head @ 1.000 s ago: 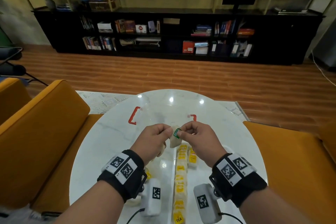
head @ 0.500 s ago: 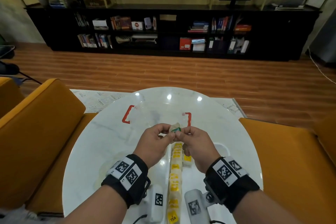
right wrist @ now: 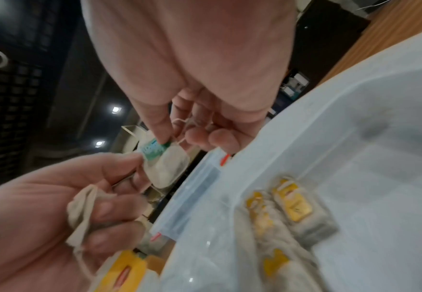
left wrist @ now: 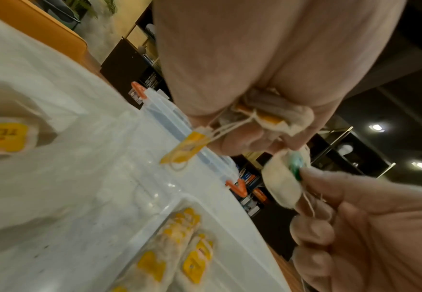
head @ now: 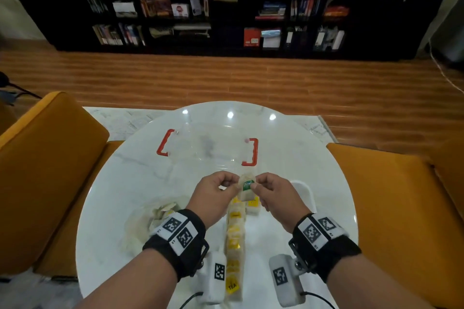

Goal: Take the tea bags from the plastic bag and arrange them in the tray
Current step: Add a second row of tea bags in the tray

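Note:
Above the tray's far end, both hands hold one green-tagged tea bag (head: 246, 189) between them. My left hand (head: 232, 183) pinches the bag's edge (right wrist: 166, 168) and also keeps a second tea bag (left wrist: 277, 116) in its curled fingers, with that bag's yellow tag (left wrist: 187, 148) dangling on its string. My right hand (head: 256, 185) pinches the green tag (right wrist: 154, 150) between thumb and finger. The white tray (head: 307, 192) lies under the hands with rows of yellow-tagged tea bags (head: 234, 233) in it. The clear plastic bag (head: 148, 221) lies left of the tray with more tea bags inside.
A clear box with red handles (head: 208, 145) sits on the round marble table (head: 113, 183) beyond the hands. Orange seats (head: 45, 158) flank the table on both sides. A dark bookshelf (head: 226, 20) stands across the wooden floor.
Both hands stay together on the green-tagged tea bag and have drawn slightly apart, so the bag and its tag show more. The head view has tilted down.

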Demonstrator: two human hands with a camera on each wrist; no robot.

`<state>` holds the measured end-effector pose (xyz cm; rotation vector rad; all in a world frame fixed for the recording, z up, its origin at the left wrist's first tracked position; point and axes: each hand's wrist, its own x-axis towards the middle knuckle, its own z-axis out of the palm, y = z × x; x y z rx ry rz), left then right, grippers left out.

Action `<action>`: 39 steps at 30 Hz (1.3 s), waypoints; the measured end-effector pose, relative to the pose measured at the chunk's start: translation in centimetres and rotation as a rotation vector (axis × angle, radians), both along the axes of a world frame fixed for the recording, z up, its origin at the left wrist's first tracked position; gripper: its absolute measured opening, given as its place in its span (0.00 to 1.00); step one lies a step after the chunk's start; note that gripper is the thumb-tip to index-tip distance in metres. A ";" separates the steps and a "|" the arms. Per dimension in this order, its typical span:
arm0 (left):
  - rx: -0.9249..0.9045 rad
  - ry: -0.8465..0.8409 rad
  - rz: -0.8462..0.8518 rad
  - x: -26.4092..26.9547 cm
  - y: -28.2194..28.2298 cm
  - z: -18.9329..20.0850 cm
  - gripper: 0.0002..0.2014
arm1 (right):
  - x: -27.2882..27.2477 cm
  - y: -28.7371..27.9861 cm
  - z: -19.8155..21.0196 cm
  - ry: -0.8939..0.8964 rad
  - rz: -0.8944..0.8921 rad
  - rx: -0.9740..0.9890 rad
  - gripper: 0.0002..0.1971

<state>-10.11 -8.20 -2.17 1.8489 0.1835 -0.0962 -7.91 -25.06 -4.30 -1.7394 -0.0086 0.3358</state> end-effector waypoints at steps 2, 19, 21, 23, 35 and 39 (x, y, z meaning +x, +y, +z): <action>0.035 0.055 0.015 -0.1 0.3 -1.4 0.03 | 0.1 -0.9 -2.4 0.052 -0.058 -0.066 0.03; 0.063 0.149 0.019 -0.2 3.0 -4.0 0.05 | 1.3 -0.1 -10.7 0.247 -0.151 -0.579 0.07; 0.068 0.147 0.012 -0.3 3.2 -4.0 0.05 | 1.3 0.2 -10.7 0.242 -0.166 -0.585 0.06; 0.070 0.146 0.001 -0.5 3.3 -4.0 0.05 | 1.3 0.3 -10.7 0.254 -0.177 -0.590 0.06; 0.072 0.119 0.000 -0.8 3.9 -3.8 0.05 | 0.9 0.9 -10.2 0.225 -0.182 -0.565 0.06; 0.078 0.127 -0.013 -0.9 4.0 -3.7 0.05 | 0.9 1.0 -10.0 0.291 -0.229 -0.573 0.09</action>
